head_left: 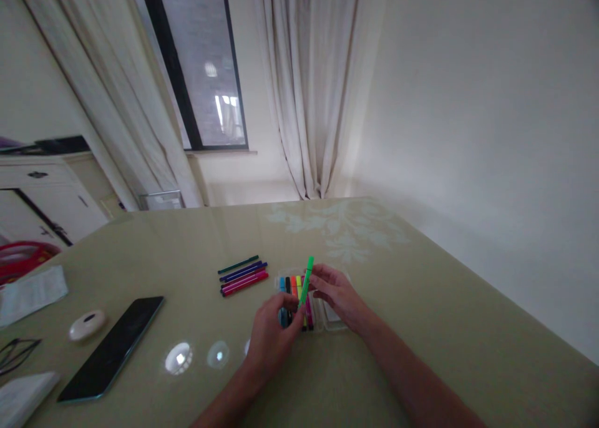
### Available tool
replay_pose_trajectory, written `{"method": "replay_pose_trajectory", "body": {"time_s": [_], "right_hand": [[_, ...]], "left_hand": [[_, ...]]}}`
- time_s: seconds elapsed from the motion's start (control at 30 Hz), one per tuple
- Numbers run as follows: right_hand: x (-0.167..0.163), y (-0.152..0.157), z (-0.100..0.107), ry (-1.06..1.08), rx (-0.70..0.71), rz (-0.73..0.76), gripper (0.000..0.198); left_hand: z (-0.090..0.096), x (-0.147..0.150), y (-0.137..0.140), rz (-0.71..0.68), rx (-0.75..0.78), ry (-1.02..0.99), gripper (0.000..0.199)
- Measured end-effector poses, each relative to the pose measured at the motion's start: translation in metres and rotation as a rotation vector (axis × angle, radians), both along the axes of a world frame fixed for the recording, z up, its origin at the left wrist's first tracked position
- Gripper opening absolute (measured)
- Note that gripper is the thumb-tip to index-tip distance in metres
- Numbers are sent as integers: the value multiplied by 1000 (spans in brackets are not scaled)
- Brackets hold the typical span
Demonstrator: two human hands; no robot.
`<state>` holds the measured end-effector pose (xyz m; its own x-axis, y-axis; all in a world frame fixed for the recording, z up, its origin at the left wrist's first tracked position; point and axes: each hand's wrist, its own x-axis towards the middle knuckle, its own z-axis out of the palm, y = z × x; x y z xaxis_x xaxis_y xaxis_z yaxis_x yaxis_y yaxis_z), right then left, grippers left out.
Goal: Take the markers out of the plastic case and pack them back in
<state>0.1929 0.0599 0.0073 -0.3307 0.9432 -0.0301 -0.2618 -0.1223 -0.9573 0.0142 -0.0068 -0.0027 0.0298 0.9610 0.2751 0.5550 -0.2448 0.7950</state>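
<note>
A bright green marker stands tilted upright above a clear plastic case. My left hand pinches its lower end between thumb and fingers. At the marker's upper part, the bent fingertips of my right hand close against its right side. Several markers lie side by side in the case, among them a blue one, an orange one and a yellow one; my left hand hides part of them. The case's open lid lies flat, partly under my right hand.
Left of the case, several dark and pink markers lie in a loose row on the table. Farther left are a black phone, a white rounded object, glasses and a white cloth or paper. A wall borders the right side.
</note>
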Motion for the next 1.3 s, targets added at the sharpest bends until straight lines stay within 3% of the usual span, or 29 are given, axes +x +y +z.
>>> {"method": "replay_pose_trajectory", "body": {"time_s": [0.17, 0.3, 0.4, 0.5, 0.63, 0.87, 1.2, 1.3], "right_hand": [[7, 6, 1, -165, 69, -79, 36], [21, 16, -5, -405, 158, -125, 33], [26, 19, -12, -501, 187, -54, 28], [22, 17, -18, -565, 219, -17, 24], [14, 11, -20, -736, 344, -139, 20], [14, 8, -15, -862, 491, -156, 21], [8, 2, -12, -964, 547, -91, 13], [16, 7, -8, -964, 567, -155, 18]], "left_hand": [[-2, -6, 1, -117, 138, 233, 20], [-9, -10, 2, -280, 246, 419, 46], [-13, -11, 2, -337, 241, 482, 54], [-15, -10, 1, -333, 209, 523, 54], [-14, -7, 0, -326, 212, 577, 56], [-13, -5, -2, -319, 206, 634, 49], [-7, -4, -3, -289, 178, 675, 47], [-5, -8, -4, -266, 182, 665, 45]]}}
